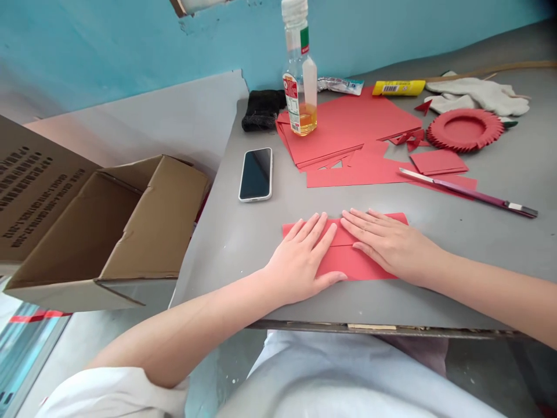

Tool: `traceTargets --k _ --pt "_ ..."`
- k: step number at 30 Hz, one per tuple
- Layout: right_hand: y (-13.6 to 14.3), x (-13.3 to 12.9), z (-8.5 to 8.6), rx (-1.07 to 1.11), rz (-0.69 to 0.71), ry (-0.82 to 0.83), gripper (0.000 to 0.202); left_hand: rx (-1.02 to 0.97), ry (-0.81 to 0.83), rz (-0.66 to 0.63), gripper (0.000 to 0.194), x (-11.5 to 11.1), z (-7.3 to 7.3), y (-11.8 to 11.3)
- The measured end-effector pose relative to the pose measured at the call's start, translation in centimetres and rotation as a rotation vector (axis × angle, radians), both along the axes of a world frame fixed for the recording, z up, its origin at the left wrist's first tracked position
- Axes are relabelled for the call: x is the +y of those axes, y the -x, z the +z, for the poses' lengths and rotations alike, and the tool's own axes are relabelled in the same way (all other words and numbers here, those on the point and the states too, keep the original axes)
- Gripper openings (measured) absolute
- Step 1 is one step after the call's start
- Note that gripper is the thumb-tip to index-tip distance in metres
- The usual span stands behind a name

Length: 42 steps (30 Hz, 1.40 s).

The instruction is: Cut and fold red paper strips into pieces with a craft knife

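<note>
A folded sheet of red paper (pixel 354 264) lies near the table's front edge, a flap turned down along its far side. My left hand (pixel 302 261) rests flat on its left part, fingers stretched out and thumb apart. On the right part, my right hand (pixel 391 244) presses flat with its fingers extended. Both palms hide parts of the paper. Beyond them lie a long red paper strip (pixel 361 176) and a box cutter (pixel 470 191) with its blade out, its tip over the strip.
A glass bottle (pixel 300 75) stands on a red paper stack (pixel 348 125). Left of it lies a phone (pixel 256 174). At the back are a yellow glue tube (pixel 398 87), white gloves (pixel 478 96) and a pleated red paper ring (pixel 465 129). An open cardboard box (pixel 152 232) stands left of the table.
</note>
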State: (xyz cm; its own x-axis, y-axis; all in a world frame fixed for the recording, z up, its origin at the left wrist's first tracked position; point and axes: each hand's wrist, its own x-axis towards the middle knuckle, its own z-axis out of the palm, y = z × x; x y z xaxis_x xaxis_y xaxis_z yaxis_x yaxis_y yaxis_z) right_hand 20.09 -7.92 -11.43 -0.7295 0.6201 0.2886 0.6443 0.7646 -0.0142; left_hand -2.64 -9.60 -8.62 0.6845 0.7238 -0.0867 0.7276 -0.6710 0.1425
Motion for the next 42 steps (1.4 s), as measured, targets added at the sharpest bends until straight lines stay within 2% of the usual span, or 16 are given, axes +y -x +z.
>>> traceTargets --k 6,9,11,13,15,18,24,32,37,42 --pt "0.2 0.0 0.3 0.025 -0.001 0.032 0.042 0.108 -0.048 0.150 0.085 0.8 0.3 3.5" --pt "0.3 0.0 0.2 0.031 -0.006 0.036 0.042 0.114 -0.132 0.216 0.089 0.3 0.7 3.3" --pt "0.3 0.0 0.2 0.028 0.001 0.026 0.042 0.070 -0.151 0.121 0.092 -0.4 0.8 1.9" --pt "0.2 0.0 0.1 0.026 0.009 0.017 0.042 0.025 -0.081 -0.053 0.096 -1.2 0.7 0.2" --pt "0.1 0.0 -0.1 0.027 0.012 0.017 0.043 0.001 -0.037 -0.092 0.097 -1.7 0.5 -1.1" --pt "0.0 0.1 -0.3 0.025 0.020 0.022 0.044 -0.005 0.001 -0.081 0.098 -1.7 0.2 -1.6" --pt "-0.2 0.1 -0.6 0.026 0.027 0.036 0.046 -0.033 0.040 -0.056 0.096 -1.2 0.3 -0.9" --pt "0.2 0.0 0.2 0.033 -0.040 0.107 0.047 -0.075 0.056 -0.033 0.095 -0.9 0.2 -0.6" --pt "-2.1 0.3 0.4 -0.036 -0.081 0.078 0.046 -0.085 0.048 -0.066 0.091 -0.7 0.2 -0.4" --pt "-6.8 0.2 0.8 -0.112 -0.153 0.048 0.046 -0.069 0.048 -0.070 0.088 -0.7 0.2 -0.4"
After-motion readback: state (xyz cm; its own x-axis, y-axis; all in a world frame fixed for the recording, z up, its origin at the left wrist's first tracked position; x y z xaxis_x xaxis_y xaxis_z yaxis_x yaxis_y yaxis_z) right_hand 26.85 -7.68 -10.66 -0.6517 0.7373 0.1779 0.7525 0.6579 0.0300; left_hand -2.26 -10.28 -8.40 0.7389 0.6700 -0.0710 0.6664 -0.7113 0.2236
